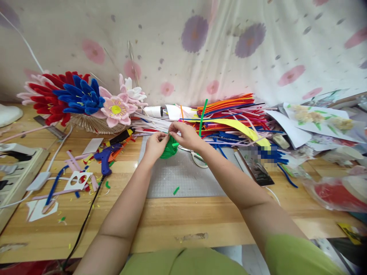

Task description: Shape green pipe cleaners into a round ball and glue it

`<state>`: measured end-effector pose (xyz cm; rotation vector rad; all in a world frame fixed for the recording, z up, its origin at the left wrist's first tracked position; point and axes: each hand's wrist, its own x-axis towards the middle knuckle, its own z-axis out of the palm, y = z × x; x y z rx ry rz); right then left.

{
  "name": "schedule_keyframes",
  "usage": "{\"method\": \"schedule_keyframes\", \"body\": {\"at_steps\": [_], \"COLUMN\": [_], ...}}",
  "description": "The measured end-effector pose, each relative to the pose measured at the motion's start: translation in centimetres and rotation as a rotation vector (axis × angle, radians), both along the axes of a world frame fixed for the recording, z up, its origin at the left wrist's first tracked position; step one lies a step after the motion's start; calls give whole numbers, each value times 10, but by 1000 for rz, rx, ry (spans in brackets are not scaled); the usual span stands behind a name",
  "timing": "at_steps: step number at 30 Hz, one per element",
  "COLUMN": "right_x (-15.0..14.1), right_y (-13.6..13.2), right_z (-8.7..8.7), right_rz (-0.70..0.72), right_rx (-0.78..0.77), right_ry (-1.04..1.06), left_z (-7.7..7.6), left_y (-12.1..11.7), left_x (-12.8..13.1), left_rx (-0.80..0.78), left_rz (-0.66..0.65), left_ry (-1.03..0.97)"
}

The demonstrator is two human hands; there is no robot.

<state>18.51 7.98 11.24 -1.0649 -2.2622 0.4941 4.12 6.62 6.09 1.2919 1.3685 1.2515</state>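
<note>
My left hand (156,145) is closed, thumb and fingers pinching the upper edge of a rounded green chenille piece (169,150). It looks like bent green pipe cleaners, though its full shape is partly hidden by my fingers. Close against it, my right hand (187,136) also pinches the top of the piece, with fingertips nearly touching those of the left. Both hands are above a grey gridded cutting mat (160,187). Scissors (198,159) lie on the mat just right of the green piece. A short green offcut (176,190) rests nearer the front of the mat.
Bundles of coloured pipe cleaners (229,105) are heaped behind the mat, with a yellow strip (243,130) across them. A blue glue gun (106,156) and scraps lie left. Chenille flowers (82,95) stand back left. Papers and plastic bags (338,191) crowd the right.
</note>
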Motion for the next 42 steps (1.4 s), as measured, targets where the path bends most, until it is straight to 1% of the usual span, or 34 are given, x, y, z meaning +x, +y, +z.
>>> {"method": "schedule_keyframes", "body": {"at_steps": [3,5,7,9,14,18,21,23,26,29,30,32,34,36,39,42], "right_x": [1,1,0,-2,-6,-6,-5,-3,-2,-2,-3,-4,-5,-4,-1,4], "right_y": [-1,-2,-4,-6,-6,-8,-9,-9,-8,-8,-9,-12,-15,-17,-18,-16], "right_z": [-9,-15,-19,-23,-26,-25,-24,-24,-26,-28,-28,-29,-30,-33,-37,-38], "right_rz": [-31,-30,-14,0,24,25,39,36,5,-32,-40,-42,-30,-21,-25,18], "right_rx": [-5,-39,-70,-61,75,159,154,131,127,158,173,201,216,219,229,240], "right_ry": [83,170,256,308,356,329,315,308,309,297,286,253,205,161,145,136], "left_z": [7,13,19,23,22,18,17,18,20,21,21,19,16,14,16,19], "left_y": [1,-1,-4,-7,-10,-9,-8,-8,-10,-11,-10,-9,-6,-5,-6,-9], "left_x": [-2,-4,-4,-4,-4,-5,-6,-7,-9,-11,-11,-10,-9,-7,-4,-5], "left_rx": [-94,-184,-264,-298,-304,-310,-297,-317,-333,-304,-292,-259,-228,-221,-252,-308], "left_rz": [-10,-17,-41,-77,-149,-169,-159,-173,-232,-293,-285,-219,-140,-107,-123,-178], "left_ry": [-232,-316,-357,-377,-390,-350,-329,-325,-302,-284,-282,-289,-330,-393,-462,-473]}}
